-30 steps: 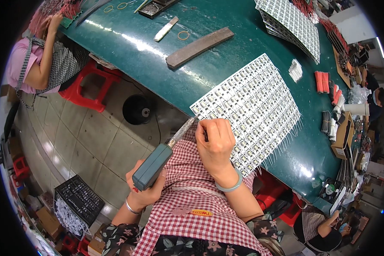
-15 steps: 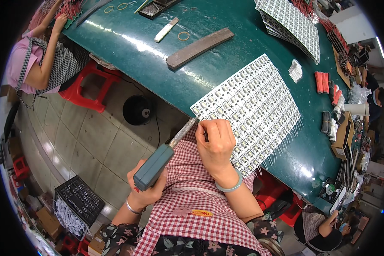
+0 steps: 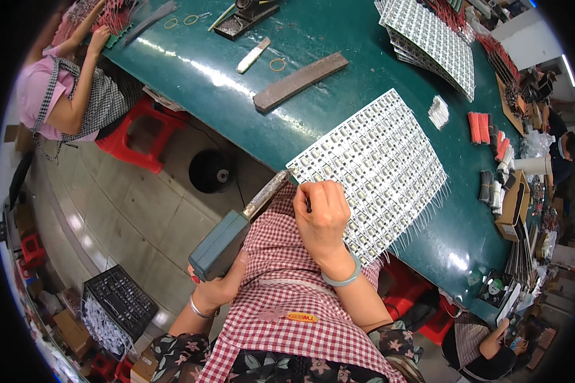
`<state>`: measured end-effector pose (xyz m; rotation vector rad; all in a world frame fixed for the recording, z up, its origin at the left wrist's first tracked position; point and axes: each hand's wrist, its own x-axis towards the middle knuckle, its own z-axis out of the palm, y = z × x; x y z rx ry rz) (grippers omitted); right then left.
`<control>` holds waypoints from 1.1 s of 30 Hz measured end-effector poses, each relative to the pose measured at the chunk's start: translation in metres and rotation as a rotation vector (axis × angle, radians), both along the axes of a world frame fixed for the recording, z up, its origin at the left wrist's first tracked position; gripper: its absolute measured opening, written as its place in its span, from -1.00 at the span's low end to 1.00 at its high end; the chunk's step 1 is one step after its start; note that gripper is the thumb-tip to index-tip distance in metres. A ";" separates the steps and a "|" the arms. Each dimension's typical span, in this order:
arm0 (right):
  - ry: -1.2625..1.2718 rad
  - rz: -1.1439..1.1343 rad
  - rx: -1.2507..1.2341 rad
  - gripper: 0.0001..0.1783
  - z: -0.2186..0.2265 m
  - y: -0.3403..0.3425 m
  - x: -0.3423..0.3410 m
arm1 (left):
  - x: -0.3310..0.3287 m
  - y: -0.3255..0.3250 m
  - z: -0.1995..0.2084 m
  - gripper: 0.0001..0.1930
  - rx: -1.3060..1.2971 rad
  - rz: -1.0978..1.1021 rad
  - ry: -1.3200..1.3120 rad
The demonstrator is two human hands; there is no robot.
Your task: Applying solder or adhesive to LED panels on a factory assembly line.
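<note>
My left hand (image 3: 222,285) is wrapped round the grip of a dark green soldering gun (image 3: 220,246). The gun's metal barrel points up and right, its end at the left corner of a white circuit board panel (image 3: 374,166). Rows of small parts cover this panel, and thin white wires stick out along its right edge. At the panel's near left edge my right hand (image 3: 324,214) is closed in a pinch. A small dark bit shows among its fingers, but what they hold is too hidden to name.
Beyond the panel lie a brown bar (image 3: 300,82), a pale stick (image 3: 253,55) and a soldering stand (image 3: 246,16). Stacked panels (image 3: 428,48) and bundles of red tubing (image 3: 479,127) occupy the right. A co-worker (image 3: 70,96) sits at left. A black bin (image 3: 211,171) stands on the floor.
The soldering gun and my left hand have shifted slightly left, with the barrel's end still by the panel's left corner. My right hand stays closed at nearly the same spot. The view has shifted slightly.
</note>
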<state>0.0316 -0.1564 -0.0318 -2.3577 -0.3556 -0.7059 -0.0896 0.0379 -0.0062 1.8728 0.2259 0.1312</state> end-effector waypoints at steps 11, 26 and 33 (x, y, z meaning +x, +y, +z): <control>0.178 0.077 -0.314 -0.41 0.004 -0.028 -0.028 | 0.004 -0.012 0.013 -0.75 -0.236 0.149 -0.005; 0.231 0.416 -0.021 -0.43 0.007 -0.066 -0.124 | 0.027 -0.034 0.011 -0.74 -0.342 0.232 -0.120; 1.281 0.377 1.663 -0.49 -0.040 -0.075 -0.131 | 0.111 -0.011 0.020 -0.75 -0.592 0.110 -0.183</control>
